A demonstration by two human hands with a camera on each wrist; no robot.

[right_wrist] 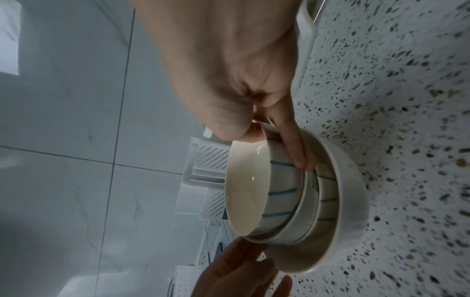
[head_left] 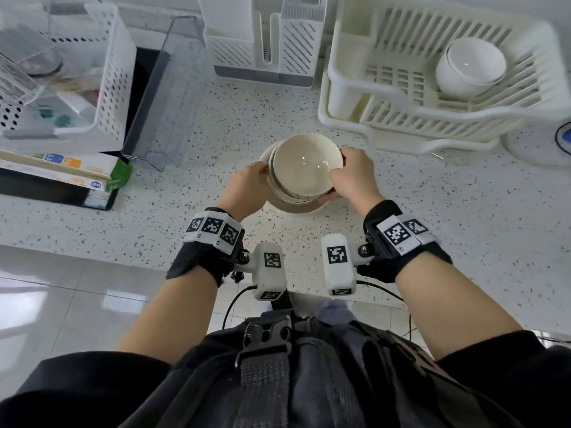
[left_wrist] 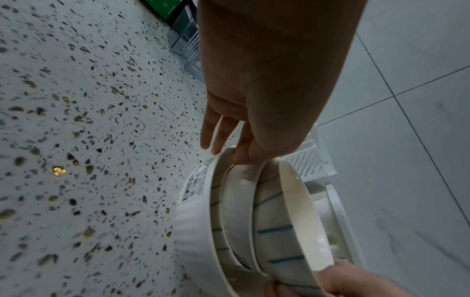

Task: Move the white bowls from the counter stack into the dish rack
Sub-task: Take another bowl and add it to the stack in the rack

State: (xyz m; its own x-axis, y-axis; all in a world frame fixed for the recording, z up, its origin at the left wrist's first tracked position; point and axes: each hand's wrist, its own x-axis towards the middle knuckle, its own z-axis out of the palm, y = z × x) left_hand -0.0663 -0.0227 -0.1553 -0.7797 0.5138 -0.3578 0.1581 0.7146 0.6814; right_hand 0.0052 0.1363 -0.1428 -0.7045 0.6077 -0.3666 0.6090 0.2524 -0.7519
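A stack of bowls stands on the speckled counter in front of me, nested in a large white bowl [head_left: 293, 208] [left_wrist: 193, 231] [right_wrist: 348, 193]. The top bowl [head_left: 306, 163] [left_wrist: 287, 231] [right_wrist: 257, 188] is cream inside with blue stripes outside. My right hand [head_left: 343, 177] [right_wrist: 273, 148] pinches its right rim, thumb inside and fingers along the outer wall. My left hand [head_left: 262, 169] [left_wrist: 226, 148] touches the stack's left side with nearly straight fingers. The cream dish rack [head_left: 401, 97] stands at the back right, with one white bowl [head_left: 469, 69] lying on its side in it.
A white utensil holder [head_left: 262, 41] stands behind the stack. A perforated white basket [head_left: 102, 72], a clear bin [head_left: 167, 97] and flat boxes [head_left: 61, 171] fill the left. A round white object [head_left: 543, 143] sits right of the rack. The counter's front edge runs below my wrists.
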